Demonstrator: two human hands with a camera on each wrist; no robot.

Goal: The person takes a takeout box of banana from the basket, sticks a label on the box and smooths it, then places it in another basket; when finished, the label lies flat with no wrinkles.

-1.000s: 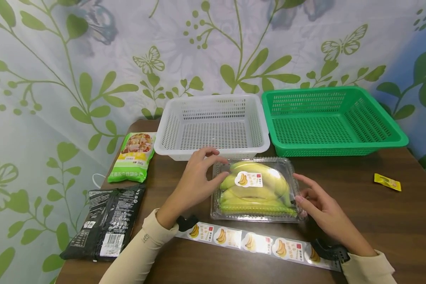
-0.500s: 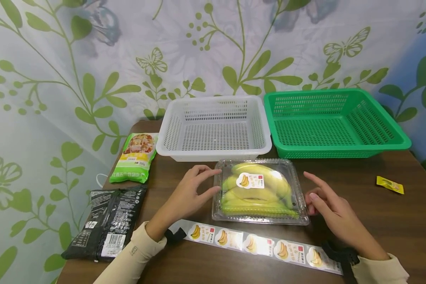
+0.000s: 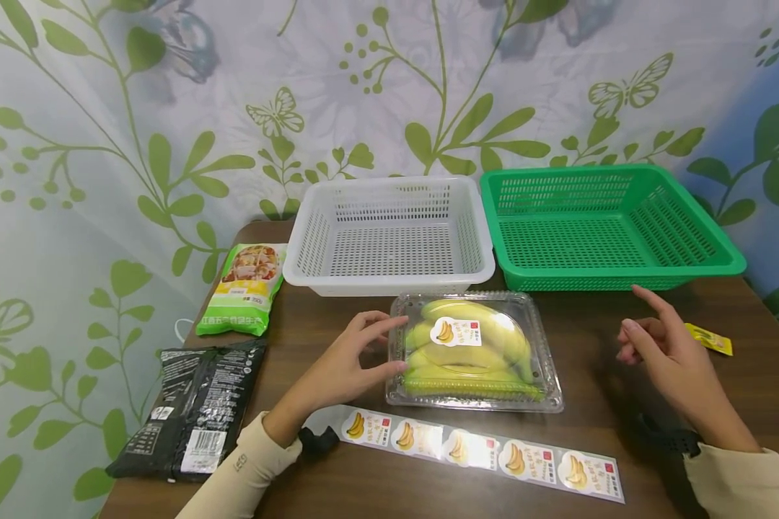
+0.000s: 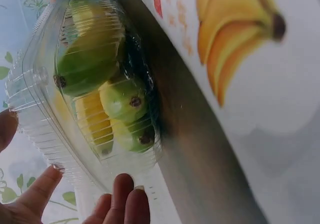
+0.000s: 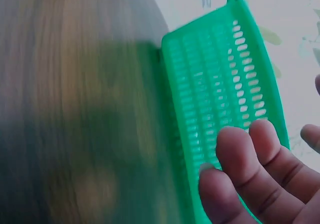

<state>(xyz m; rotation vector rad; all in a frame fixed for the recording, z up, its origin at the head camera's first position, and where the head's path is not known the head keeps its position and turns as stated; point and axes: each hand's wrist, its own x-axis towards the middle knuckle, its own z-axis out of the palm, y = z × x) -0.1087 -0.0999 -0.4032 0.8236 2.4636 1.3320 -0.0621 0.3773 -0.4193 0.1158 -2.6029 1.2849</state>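
Note:
A clear plastic clamshell box (image 3: 474, 353) of bananas lies in the middle of the table in the head view, lid down. On its lid is a banana sticker (image 3: 455, 330). My left hand (image 3: 347, 360) is at the box's left side, thumb and forefinger spread, fingertips right at the rim. The left wrist view shows the banana tips through the box wall (image 4: 95, 84) and the fingers close to its edge. My right hand (image 3: 678, 360) is off to the right of the box, holding nothing, its fingers loosely bent. A strip of banana stickers (image 3: 480, 450) lies in front of the box.
Behind the box stand a white basket (image 3: 389, 277) and a green basket (image 3: 617, 280), side by side. A green food packet (image 3: 241, 288) and a black packet (image 3: 188, 411) lie at the left. A small yellow sachet (image 3: 710, 339) lies at the right, partly behind my right hand.
My right hand has left the box's right side and moved right toward the yellow sachet. My left hand has drawn back from over the lid to the box's left edge.

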